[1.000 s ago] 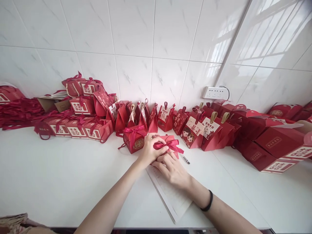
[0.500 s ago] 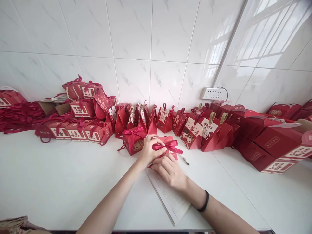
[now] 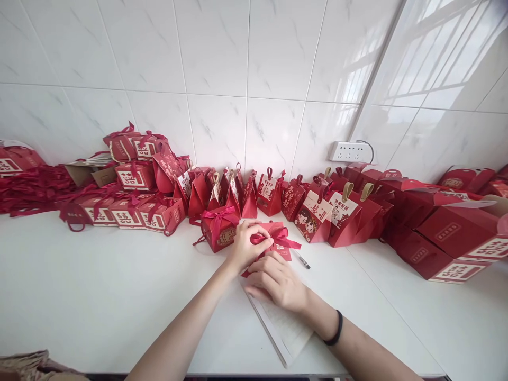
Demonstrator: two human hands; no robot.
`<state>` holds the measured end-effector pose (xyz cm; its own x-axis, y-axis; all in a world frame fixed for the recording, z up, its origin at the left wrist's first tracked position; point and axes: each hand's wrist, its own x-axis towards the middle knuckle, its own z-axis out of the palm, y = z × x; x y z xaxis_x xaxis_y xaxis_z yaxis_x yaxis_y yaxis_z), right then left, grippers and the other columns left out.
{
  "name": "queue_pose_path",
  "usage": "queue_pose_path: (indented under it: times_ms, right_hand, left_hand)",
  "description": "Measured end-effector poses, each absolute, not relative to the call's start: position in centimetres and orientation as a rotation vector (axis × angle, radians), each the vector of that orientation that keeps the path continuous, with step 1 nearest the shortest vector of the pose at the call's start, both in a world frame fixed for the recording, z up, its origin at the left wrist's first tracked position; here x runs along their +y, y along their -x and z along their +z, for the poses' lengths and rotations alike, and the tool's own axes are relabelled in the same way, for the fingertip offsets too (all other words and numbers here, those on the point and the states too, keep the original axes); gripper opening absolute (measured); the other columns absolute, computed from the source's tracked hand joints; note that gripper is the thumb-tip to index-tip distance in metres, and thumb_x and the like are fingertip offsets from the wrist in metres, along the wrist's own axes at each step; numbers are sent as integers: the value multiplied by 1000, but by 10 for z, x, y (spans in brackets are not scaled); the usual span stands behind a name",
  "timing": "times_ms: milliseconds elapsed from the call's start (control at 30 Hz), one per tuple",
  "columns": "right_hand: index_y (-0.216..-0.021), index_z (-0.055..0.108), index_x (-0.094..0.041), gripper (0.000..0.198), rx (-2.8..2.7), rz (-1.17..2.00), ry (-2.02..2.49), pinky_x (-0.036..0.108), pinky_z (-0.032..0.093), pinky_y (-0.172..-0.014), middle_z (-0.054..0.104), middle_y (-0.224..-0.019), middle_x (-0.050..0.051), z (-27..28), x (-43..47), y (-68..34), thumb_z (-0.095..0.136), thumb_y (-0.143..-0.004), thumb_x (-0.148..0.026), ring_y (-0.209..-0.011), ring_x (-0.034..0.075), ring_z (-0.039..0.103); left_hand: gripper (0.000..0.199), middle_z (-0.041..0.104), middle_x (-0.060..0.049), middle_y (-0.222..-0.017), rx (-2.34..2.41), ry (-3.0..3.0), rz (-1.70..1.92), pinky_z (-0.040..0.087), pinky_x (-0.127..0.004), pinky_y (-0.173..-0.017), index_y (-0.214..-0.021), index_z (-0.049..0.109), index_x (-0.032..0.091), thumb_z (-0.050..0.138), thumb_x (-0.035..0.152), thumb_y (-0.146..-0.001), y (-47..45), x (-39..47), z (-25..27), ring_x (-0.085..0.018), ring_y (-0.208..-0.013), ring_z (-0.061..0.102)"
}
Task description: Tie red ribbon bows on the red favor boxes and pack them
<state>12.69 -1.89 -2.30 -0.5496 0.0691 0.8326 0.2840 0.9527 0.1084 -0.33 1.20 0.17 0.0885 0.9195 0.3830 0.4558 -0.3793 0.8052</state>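
My left hand pinches a red ribbon bow between thumb and forefinger. The bow lies over a red printed gift box or card, mostly covered by my hands. Just below the bow, my right hand has its fingers curled in close to the red piece; what they grip, if anything, is hidden. Under my right wrist is a booklet with pale pages. A finished-looking red gift box with its own ribbon bow stands against the left side of my left hand.
A pen lies right of the bow. Red bags with loop handles line the wall, several boxes are stacked at left beside a ribbon pile, and larger boxes stand at right. A power strip is on the wall.
My right hand has shifted slightly, its fingers a little blurred by motion. My left hand keeps its pinch on the bow. The whole view has moved a few pixels.
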Motion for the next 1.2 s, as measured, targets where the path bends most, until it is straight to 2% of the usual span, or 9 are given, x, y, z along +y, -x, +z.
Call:
queue_pose_path:
  times_ms: [67, 167, 267, 400, 567, 700, 900, 1067, 1200]
  right_hand:
    - [-87, 50, -17, 15, -2019, -208, 351, 30, 44, -64, 57, -76, 5, -17, -12, -141, 44, -94, -29, -70, 16, 51]
    - [-77, 50, -18, 21, -1832, -4, 758, 27, 39, -56, 52, -69, 3, -7, 4, -173, 42, -92, -31, -62, 15, 47]
    - [-70, 51, -18, 36, -1896, 421, 1095, 26, 36, -52, 51, -63, 1, -1, 17, -198, 42, -90, -47, -56, 14, 45]
    - [-64, 46, -18, 47, -1913, 959, 1180, 23, 30, -44, 43, -57, -3, 0, 22, -205, 50, -81, -62, -49, 11, 41]
    - [-63, 46, -17, 50, -1937, 1273, 1156, 22, 28, -42, 43, -54, -4, 1, 21, -204, 61, -72, -65, -45, 9, 40]
    - [-64, 52, -16, 49, -1986, 1369, 1161, 22, 33, -45, 48, -54, -2, 4, 22, -208, 70, -64, -61, -48, 10, 45]
    - [-60, 51, -16, 52, -2032, 1469, 1146, 22, 33, -48, 49, -54, -1, 7, 22, -214, 75, -57, -62, -50, 10, 46]
    - [-64, 46, -17, 65, -1780, 1021, 1116, 24, 33, -50, 44, -59, -1, 1, 25, -200, 47, -67, -82, -53, 11, 41]
    - [-65, 44, -18, 61, -1643, 910, 1087, 25, 32, -52, 44, -61, -1, -9, 27, -177, 47, -71, -79, -55, 12, 40]
  left_hand:
    - [4, 54, -5, -111, 1333, -1892, 1245, 31, -47, -102, -70, 66, 23, 67, 27, -69, 4, 11, 1, -27, -117, 43]
    - [5, 53, -4, -115, 1332, -1897, 1236, 29, -48, -103, -72, 66, 23, 67, 28, -70, 4, 10, 2, -27, -118, 42]
    - [4, 53, -4, -114, 1338, -1897, 1205, 29, -48, -102, -72, 64, 23, 66, 26, -71, 4, 8, 4, -27, -119, 42]
    - [3, 55, -3, -110, 1329, -1901, 1212, 30, -47, -103, -72, 64, 23, 64, 26, -72, 4, 8, 5, -26, -119, 42]
    - [4, 56, -3, -106, 1353, -1900, 1200, 32, -47, -101, -72, 64, 23, 64, 28, -72, 5, 9, 5, -26, -116, 44]
    - [5, 56, -2, -107, 1362, -1905, 1187, 31, -47, -102, -72, 63, 24, 64, 29, -72, 6, 10, 5, -26, -116, 44]
    - [5, 55, -3, -112, 1350, -1896, 1190, 29, -47, -104, -73, 63, 24, 64, 29, -72, 6, 12, 3, -25, -120, 42]
    - [8, 54, -4, -111, 1236, -1927, 1250, 31, -43, -105, -78, 64, 23, 65, 29, -72, 7, 11, -2, -24, -121, 42]
    - [11, 52, -5, -113, 1113, -1968, 1338, 30, -41, -107, -85, 63, 23, 60, 28, -76, 6, 9, -9, -22, -121, 43]
